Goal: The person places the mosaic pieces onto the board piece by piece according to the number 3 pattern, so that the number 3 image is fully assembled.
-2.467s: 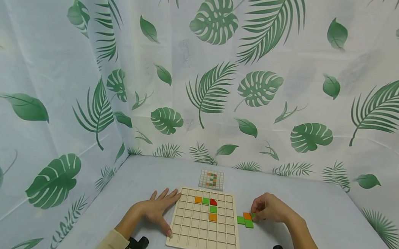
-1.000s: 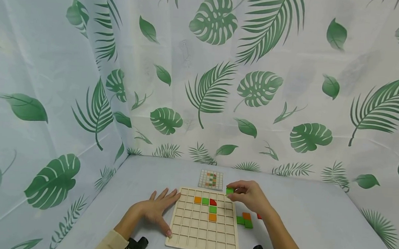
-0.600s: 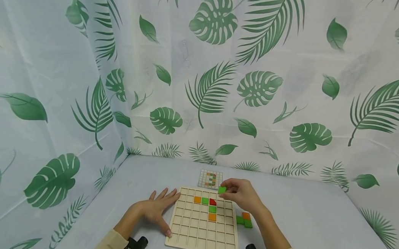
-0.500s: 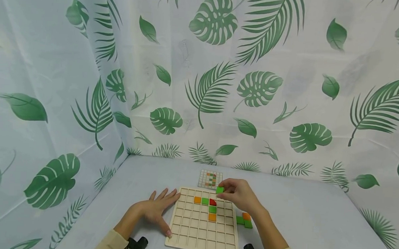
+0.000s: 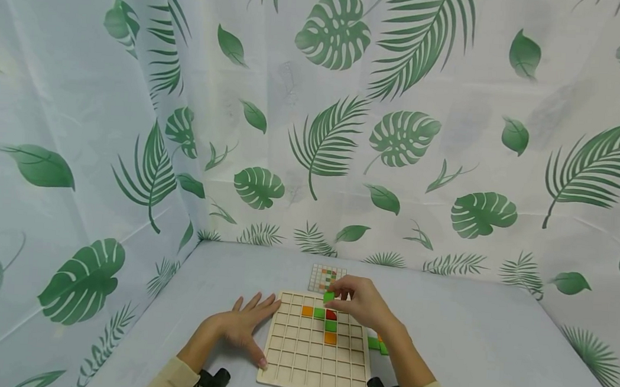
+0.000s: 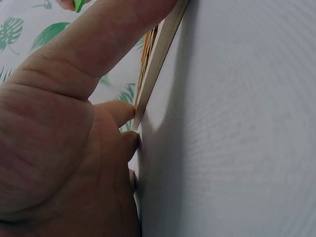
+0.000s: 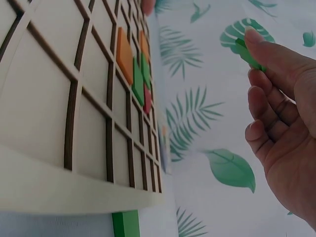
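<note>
My right hand point(image 5: 359, 303) pinches a green square tile point(image 5: 328, 297) between thumb and fingertips, above the far part of the wooden grid board point(image 5: 310, 365). In the right wrist view the tile stands clear of the board. My left hand point(image 5: 243, 325) lies with fingers spread at the board's left edge, thumb at the near corner and fingertips at the far one. Set in the grid cells are orange tiles point(image 5: 330, 338), green tiles point(image 5: 319, 313) and a red tile point(image 5: 331, 315) with one rounded corner.
Behind the board lies a small pattern card point(image 5: 319, 277), partly covered by my right hand. Loose green tiles point(image 5: 373, 343) and an orange one lie beside the board's right edge, partly hidden by my right forearm. A leaf-printed cloth point(image 5: 333, 159) hangs around the table.
My right hand took the green tile from the loose ones on the right and carried it left, over the board's far edge. The left hand stays in place.
</note>
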Tool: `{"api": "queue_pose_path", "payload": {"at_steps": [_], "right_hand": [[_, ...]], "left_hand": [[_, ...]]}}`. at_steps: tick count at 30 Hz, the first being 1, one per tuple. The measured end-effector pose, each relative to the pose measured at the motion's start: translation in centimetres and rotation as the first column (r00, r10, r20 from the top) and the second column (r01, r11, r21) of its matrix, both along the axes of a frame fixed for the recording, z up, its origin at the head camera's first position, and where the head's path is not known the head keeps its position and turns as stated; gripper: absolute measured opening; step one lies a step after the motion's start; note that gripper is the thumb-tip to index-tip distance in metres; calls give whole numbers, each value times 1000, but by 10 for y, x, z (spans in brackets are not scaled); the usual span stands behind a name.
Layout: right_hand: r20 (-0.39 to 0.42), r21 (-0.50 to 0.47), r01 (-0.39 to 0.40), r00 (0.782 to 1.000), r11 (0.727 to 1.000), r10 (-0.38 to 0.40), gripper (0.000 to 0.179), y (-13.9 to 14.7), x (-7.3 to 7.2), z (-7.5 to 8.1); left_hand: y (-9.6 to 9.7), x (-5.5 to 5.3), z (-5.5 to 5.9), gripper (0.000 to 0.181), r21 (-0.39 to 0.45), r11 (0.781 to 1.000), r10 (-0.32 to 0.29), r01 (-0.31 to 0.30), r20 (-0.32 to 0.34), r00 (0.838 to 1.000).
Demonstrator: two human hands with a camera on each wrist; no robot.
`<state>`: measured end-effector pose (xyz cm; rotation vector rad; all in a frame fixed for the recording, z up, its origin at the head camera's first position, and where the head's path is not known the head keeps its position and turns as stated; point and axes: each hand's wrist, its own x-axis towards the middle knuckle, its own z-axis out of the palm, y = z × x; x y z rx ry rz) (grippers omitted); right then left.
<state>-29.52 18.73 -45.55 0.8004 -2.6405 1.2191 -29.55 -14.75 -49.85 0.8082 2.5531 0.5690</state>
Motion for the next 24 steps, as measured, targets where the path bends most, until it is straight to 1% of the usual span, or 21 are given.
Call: {"api": "queue_pose_path", "payload": {"at_steps": [5, 12, 20, 24], "right_hand": [[4, -7, -10, 1000, 1000, 10, 23, -8, 0, 1], [8, 17, -2, 1000, 1000, 2, 21, -18, -1, 2], [30, 15, -32, 999, 999, 32, 20, -19, -2, -7], [52, 42, -56, 997, 998, 54, 21, -17, -1, -12]], "left_hand": [[-1, 0, 1, 129, 20, 1000, -12, 12, -3, 1000], [-1, 0, 0, 130, 29, 1000, -8, 7, 3, 1000], [-1, -2, -3, 130, 20, 1000, -9, 9, -10, 1000], [-1, -2, -4, 132, 13, 1000, -3, 3, -12, 1000]]}}
